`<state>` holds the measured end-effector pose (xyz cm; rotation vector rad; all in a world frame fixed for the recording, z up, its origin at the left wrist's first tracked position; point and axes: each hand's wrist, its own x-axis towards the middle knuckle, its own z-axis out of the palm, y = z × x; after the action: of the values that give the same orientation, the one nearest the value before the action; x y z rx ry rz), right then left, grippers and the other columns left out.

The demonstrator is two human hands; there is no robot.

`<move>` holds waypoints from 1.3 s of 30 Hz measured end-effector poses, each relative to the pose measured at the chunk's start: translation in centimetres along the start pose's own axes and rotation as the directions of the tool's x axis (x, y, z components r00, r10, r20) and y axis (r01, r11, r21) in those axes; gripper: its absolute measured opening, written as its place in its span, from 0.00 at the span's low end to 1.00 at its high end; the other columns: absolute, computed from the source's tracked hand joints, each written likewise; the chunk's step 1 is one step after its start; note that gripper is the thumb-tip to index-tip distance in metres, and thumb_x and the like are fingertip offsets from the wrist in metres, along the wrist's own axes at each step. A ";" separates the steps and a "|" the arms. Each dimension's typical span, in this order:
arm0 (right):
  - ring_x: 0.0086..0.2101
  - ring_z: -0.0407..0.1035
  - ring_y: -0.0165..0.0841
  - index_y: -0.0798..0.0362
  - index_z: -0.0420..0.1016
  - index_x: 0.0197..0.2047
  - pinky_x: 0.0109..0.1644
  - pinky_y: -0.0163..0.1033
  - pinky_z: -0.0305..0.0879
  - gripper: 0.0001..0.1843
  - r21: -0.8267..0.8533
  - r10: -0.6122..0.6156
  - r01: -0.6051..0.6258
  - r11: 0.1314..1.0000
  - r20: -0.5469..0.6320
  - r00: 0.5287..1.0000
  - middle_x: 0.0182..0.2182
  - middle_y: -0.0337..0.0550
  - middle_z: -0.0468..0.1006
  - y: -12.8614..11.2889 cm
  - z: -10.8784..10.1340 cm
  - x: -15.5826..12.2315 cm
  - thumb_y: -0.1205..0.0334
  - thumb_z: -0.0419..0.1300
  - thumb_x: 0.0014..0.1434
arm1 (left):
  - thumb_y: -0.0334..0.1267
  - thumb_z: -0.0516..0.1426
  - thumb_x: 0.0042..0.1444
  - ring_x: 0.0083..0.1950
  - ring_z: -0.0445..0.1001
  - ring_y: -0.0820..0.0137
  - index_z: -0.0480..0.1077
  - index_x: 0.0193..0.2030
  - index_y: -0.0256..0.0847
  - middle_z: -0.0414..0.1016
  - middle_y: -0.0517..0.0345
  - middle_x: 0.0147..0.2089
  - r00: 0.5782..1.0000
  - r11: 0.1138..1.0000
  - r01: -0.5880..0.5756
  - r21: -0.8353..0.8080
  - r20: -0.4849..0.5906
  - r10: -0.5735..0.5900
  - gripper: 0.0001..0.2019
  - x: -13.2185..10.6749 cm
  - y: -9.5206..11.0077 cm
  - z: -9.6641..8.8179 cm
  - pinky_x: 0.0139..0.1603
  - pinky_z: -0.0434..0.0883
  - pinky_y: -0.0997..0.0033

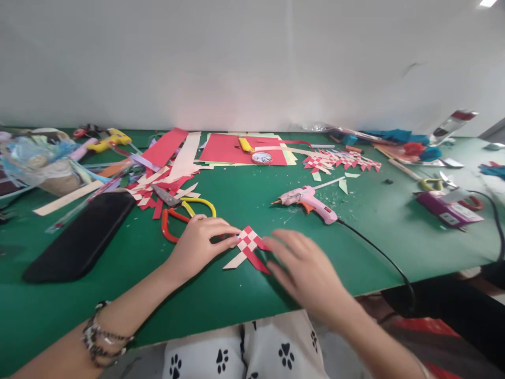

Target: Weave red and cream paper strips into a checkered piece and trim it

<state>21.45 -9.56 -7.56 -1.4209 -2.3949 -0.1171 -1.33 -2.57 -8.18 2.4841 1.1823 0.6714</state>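
Left hand pinches the left corner of a woven paper piece, hiding it; the blurred right hand, thumb and fingers parted, is at the other side, contact unclear. Checkered tip toward the green table's far side, the piece lies lengthwise near to far. Partly hidden scissors lie beyond.

Left fingers at checkered woven paper

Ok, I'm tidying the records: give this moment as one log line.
left hand: pinching woven paper; right hand: open beside it, contact unclear; glue gun: on table; scissors: beyond left hand
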 end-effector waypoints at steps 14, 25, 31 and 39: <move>0.56 0.58 0.39 0.56 0.61 0.59 0.56 0.47 0.61 0.22 0.216 0.003 -0.029 0.976 0.120 0.993 0.56 0.47 0.65 -2.9 1.3 -0.8 0.60 0.47 0.62 | 0.47 0.52 0.59 0.39 0.73 0.70 0.75 0.38 0.47 0.78 0.63 0.37 1.000 0.998 -0.021 0.056 0.005 0.020 0.12 1.9 0.5 1.1 0.41 0.56 0.65; 0.56 0.58 0.40 0.57 0.61 0.58 0.56 0.48 0.61 0.22 0.217 -0.005 -0.027 0.976 0.145 0.989 0.56 0.47 0.65 -2.8 1.1 -0.7 0.60 0.46 0.62 | 0.44 0.54 0.58 0.38 0.72 0.71 0.74 0.40 0.46 0.78 0.63 0.39 0.999 0.995 -0.037 0.092 0.010 0.036 0.10 2.0 0.4 1.3 0.41 0.54 0.65; 0.55 0.58 0.40 0.57 0.62 0.58 0.56 0.47 0.61 0.22 0.219 -0.001 -0.027 0.975 0.125 0.992 0.56 0.48 0.66 -2.9 1.2 -0.7 0.60 0.47 0.62 | 0.45 0.49 0.61 0.39 0.72 0.71 0.73 0.42 0.46 0.77 0.62 0.40 0.995 0.986 -0.093 0.140 0.040 0.089 0.13 1.6 0.5 1.1 0.43 0.53 0.64; 0.56 0.57 0.39 0.57 0.61 0.59 0.57 0.48 0.61 0.23 0.232 -0.001 -0.028 0.972 0.125 0.992 0.56 0.48 0.65 -2.8 1.2 -0.8 0.60 0.47 0.62 | 0.46 0.46 0.63 0.42 0.70 0.68 0.70 0.49 0.47 0.75 0.58 0.43 0.985 0.954 -0.154 0.258 0.115 0.128 0.16 1.1 0.6 0.7 0.46 0.53 0.62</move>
<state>19.04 -11.31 -8.60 -1.3692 -2.4021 0.2560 0.04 -2.17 -8.20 2.8115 1.1319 0.4439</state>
